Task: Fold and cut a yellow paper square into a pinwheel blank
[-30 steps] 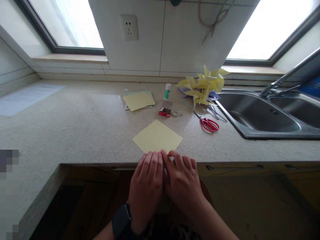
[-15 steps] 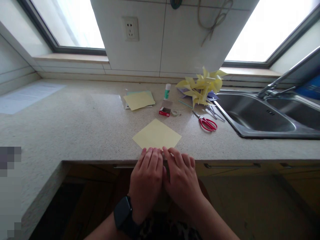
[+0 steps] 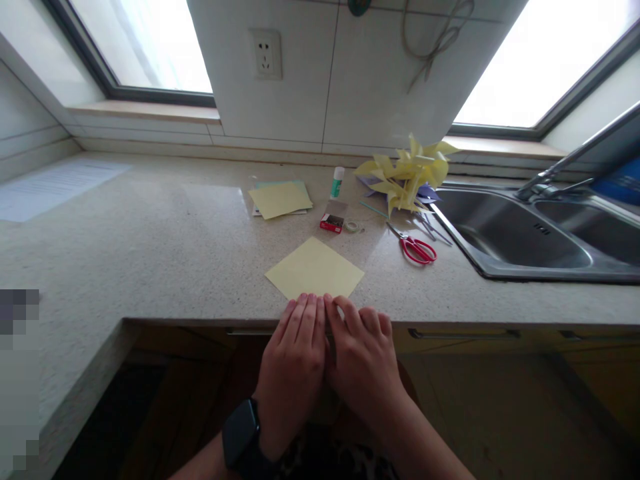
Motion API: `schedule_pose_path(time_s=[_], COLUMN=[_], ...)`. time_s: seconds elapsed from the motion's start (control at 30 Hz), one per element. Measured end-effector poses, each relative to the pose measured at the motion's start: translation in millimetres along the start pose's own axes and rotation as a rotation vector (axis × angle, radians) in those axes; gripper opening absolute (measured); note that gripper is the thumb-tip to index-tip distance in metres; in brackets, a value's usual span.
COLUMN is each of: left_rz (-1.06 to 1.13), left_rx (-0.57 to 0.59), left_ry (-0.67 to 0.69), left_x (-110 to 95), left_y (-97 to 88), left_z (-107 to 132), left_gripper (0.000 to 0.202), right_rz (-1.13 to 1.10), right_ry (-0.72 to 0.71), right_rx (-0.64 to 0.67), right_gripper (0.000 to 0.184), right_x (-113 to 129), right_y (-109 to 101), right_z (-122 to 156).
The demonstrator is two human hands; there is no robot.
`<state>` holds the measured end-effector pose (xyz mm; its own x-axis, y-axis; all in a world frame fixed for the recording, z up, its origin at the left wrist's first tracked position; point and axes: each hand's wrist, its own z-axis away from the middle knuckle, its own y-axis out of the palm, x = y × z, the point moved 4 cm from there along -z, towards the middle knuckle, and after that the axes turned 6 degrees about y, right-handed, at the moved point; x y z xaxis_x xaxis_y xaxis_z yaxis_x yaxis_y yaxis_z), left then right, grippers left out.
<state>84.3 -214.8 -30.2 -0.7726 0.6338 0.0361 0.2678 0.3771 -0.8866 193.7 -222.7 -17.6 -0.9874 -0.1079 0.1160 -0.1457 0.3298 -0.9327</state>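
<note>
A pale yellow square sheet of paper (image 3: pixel 314 267) lies on the counter with one corner toward me. My left hand (image 3: pixel 294 357) has its fingers straight and pressed together, tips on the paper's near corner; a dark watch (image 3: pixel 241 433) is on that wrist. Right beside it, my right hand (image 3: pixel 364 350) has its fingers bent and closed, the index fingertip at the same corner. The two hands touch. Both thumbs are mostly out of sight, and the fingers hide the near corner.
Beyond the sheet are a paper stack (image 3: pixel 281 200), a glue stick (image 3: pixel 337 182), a small red box (image 3: pixel 332 223), a tape roll (image 3: pixel 352 227) and red-handled scissors (image 3: pixel 417 249). Yellow paper pinwheels (image 3: pixel 407 177) lie beside the sink (image 3: pixel 505 230). A printed sheet (image 3: pixel 55 187) is far left.
The view has shifted slightly. My right fingers look a little more bent, and both hands stay at the sheet's near corner. The paper has not visibly moved on the counter.
</note>
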Motion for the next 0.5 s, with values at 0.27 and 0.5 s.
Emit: schedule_pose_path(time_s=[0.27, 0.5], left_rz=[-0.01, 0.01], left_rx=[0.037, 0.002], left_ry=[-0.007, 0.001], left_x=[0.9, 4.1], left_y=[-1.2, -3.5], left_z=[-2.6, -6.9], left_gripper=[0.051, 0.046], right_rz=[-0.013, -0.058], right_ry=[0.02, 0.035], right_rx=[0.017, 0.022], right_gripper=[0.045, 0.044], right_x=[-1.8, -0.8], right_y=[1.1, 1.9], right_z=[-3.8, -5.4])
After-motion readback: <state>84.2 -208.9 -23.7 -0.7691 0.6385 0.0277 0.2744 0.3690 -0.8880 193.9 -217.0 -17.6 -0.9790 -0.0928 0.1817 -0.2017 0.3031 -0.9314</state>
